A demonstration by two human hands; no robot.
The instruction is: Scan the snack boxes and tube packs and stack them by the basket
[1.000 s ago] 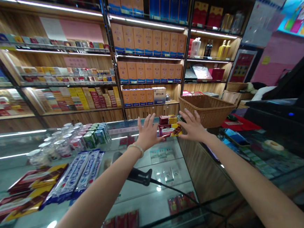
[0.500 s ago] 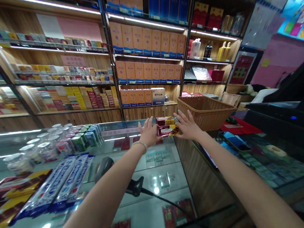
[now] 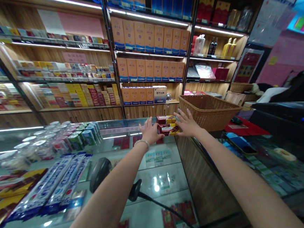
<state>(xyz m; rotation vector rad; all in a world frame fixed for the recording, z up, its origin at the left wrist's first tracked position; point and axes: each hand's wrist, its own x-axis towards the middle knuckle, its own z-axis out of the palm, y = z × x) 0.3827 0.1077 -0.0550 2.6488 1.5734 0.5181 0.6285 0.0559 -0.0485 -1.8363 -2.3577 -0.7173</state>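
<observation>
A small stack of red-and-yellow snack packs (image 3: 168,129) sits on the far end of the glass counter, between my two hands. My left hand (image 3: 150,132) is at the stack's left end, thumb low at the front and the other fingers raised. At the right end, my right hand (image 3: 187,125) touches the packs with its thumb near the front and its fingers spread along the back. Together the hands hold the stack from both sides. Beneath my left forearm lies a black handheld scanner (image 3: 100,173) with a cable, partly hidden by the arm.
On the left of the glass counter (image 3: 157,207) lie blue-and-white packets (image 3: 54,182), larger red-and-yellow packs (image 3: 17,187) and rows of small tubs (image 3: 36,147). A wicker basket (image 3: 207,115) stands just beyond my right hand. Shelves of orange boxes (image 3: 145,69) line the wall behind.
The view has shifted slightly. Both hands stay at the two ends of the snack packs, with hardly any visible movement.
</observation>
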